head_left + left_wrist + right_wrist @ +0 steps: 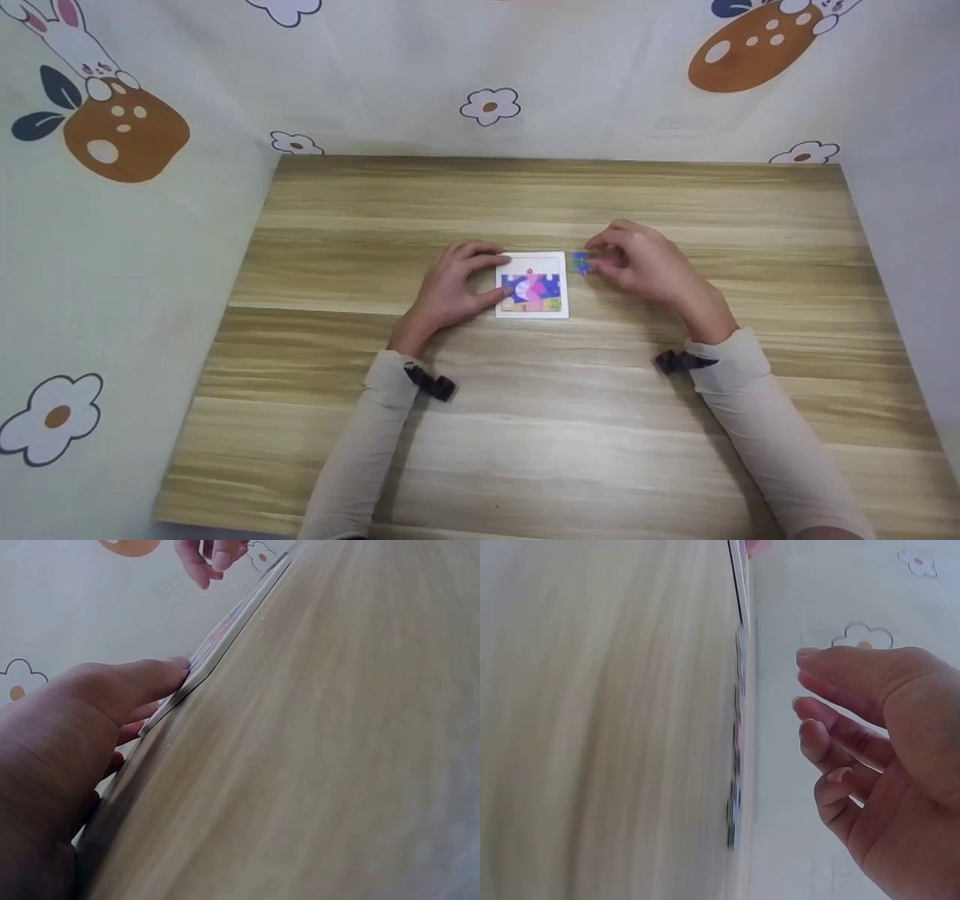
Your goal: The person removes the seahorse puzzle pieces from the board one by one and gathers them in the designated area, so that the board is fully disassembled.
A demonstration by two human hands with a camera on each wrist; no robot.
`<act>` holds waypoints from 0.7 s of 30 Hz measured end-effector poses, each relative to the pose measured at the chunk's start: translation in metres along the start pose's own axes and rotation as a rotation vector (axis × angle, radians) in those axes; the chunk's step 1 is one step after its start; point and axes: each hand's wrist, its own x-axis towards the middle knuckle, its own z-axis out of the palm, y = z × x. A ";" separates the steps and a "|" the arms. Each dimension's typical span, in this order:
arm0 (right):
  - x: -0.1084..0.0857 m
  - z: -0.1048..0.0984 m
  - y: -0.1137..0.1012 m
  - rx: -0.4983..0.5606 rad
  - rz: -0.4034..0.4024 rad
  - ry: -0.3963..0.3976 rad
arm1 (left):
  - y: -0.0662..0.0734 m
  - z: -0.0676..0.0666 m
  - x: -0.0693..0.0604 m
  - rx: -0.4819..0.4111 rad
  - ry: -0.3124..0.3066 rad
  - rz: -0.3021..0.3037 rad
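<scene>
A small jigsaw puzzle in a white square tray lies on the table, its lower part filled with a pink and blue picture. The upper strip of the tray shows bare white. My left hand rests at the tray's left side, thumb straight and touching its top. Just right of the tray lie blue, green and pink puzzle pieces, partly covered in the head view by my right hand. From the right wrist, these pieces lie flat while loosely bent fingers hover apart from them, holding nothing.
The wood-grain table extends around the puzzle on all sides. Behind and to the left hangs a pale curtain with flowers and rabbits. Dark wrist straps with small cameras sit on both sleeves.
</scene>
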 end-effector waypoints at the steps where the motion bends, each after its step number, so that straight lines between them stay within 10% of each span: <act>1: 0.002 0.002 -0.003 0.002 -0.016 -0.005 | 0.000 0.000 0.000 0.002 0.002 0.005; 21: 0.024 0.030 -0.044 0.068 -0.116 -0.114 | 0.001 -0.002 0.000 0.018 -0.014 0.011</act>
